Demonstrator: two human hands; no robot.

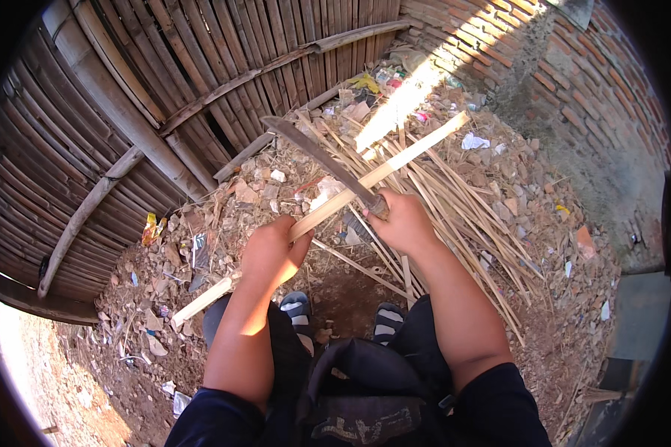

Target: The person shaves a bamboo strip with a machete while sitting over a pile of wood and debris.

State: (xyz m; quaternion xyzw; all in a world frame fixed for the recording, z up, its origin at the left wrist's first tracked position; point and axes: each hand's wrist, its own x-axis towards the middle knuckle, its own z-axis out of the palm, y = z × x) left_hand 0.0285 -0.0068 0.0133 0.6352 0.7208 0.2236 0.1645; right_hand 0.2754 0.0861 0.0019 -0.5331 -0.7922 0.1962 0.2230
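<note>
My left hand (270, 246) is closed round a long pale strip of split bamboo (417, 149), which runs slantwise from beside my left knee up to the far right. In my right hand (402, 223) is the handle of a machete (313, 153), its dark curved blade pointing to the far left. The blade crosses over the strip just ahead of my right hand; whether its edge is cutting into the wood I cannot tell. Beyond and to the right of my right hand lies a loose heap of thin bamboo strips (466, 216) on the ground.
A bamboo slat wall (201, 59) stands on the left, and a brick wall (611, 97) on the right. Rubble and litter (156, 298) cover the ground between them. My sandalled feet (298, 309) are below my hands. A sunlit streak (410, 97) falls at the back.
</note>
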